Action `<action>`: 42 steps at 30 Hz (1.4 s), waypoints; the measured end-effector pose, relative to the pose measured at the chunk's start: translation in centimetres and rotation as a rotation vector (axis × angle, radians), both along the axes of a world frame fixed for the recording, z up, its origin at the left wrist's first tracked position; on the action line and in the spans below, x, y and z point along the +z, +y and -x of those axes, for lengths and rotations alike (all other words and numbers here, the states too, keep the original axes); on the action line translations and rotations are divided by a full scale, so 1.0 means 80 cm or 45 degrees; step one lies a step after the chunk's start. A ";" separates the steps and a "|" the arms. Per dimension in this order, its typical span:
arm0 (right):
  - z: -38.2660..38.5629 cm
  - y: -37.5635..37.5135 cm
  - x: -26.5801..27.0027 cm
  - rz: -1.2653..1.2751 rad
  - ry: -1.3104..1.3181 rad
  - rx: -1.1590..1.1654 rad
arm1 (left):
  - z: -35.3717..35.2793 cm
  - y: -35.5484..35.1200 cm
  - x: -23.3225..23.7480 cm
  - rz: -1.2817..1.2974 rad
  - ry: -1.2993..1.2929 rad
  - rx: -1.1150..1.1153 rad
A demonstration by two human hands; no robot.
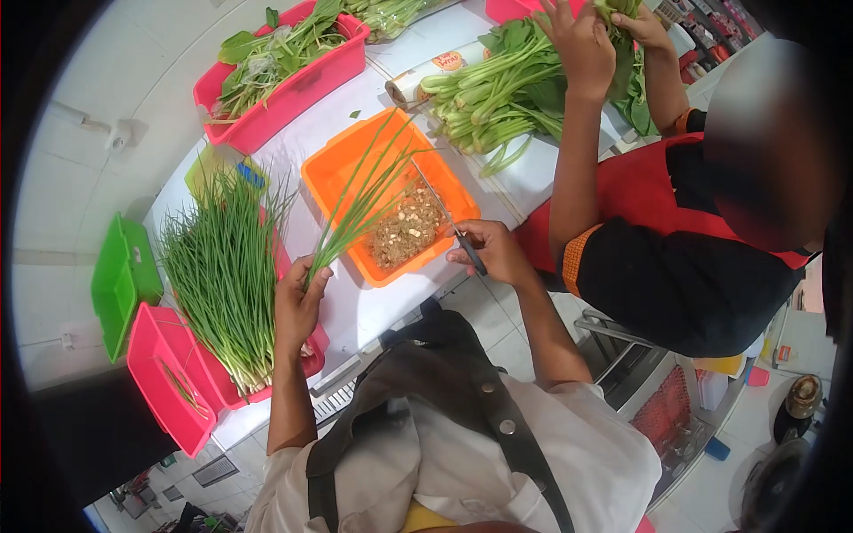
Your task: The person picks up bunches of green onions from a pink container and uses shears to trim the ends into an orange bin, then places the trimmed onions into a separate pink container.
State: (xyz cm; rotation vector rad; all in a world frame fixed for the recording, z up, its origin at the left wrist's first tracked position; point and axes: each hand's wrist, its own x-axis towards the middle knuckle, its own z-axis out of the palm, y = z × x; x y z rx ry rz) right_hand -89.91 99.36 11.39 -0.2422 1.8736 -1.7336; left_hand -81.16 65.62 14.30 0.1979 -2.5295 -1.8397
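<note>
My left hand (299, 300) is closed around the lower ends of a small bunch of spring onions (342, 226), whose long green tops fan out over an orange basin (322, 169). In my right hand (496, 250) is a knife (469, 252) with a dark handle; its thin blade points up and left across the basin. Brown, crumbly matter with pale bits (407, 229) lies in the basin. Left of my left hand, a large heap of spring onions (222, 275) fills a pink tray (313, 355), white ends toward me.
Another person (613, 204) in red and black stands at right, hands on leafy greens (502, 93). A wrap roll (435, 75) lies behind the basin. A pink bin of greens (293, 93) stands at the back; a green tray (124, 275) and pink tray (164, 377) sit left.
</note>
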 end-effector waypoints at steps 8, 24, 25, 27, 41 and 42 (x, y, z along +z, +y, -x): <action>0.004 0.014 -0.023 0.278 -0.118 -0.105 | -0.004 -0.009 0.002 -0.087 -0.017 0.074; 0.026 -0.011 -0.033 0.303 -0.131 -0.064 | -0.034 -0.027 0.029 0.011 -0.088 0.103; 0.026 -0.013 -0.031 0.281 -0.126 -0.058 | -0.036 -0.029 0.030 0.010 -0.094 0.113; 0.023 -0.014 -0.026 0.293 -0.154 -0.031 | -0.039 -0.033 0.031 0.010 -0.094 0.121; 0.047 -0.016 -0.033 0.299 -0.140 0.221 | -0.052 -0.038 0.051 -0.046 -0.130 0.054; 0.048 -0.017 -0.031 0.309 -0.128 0.228 | -0.053 -0.039 0.052 -0.049 -0.136 0.059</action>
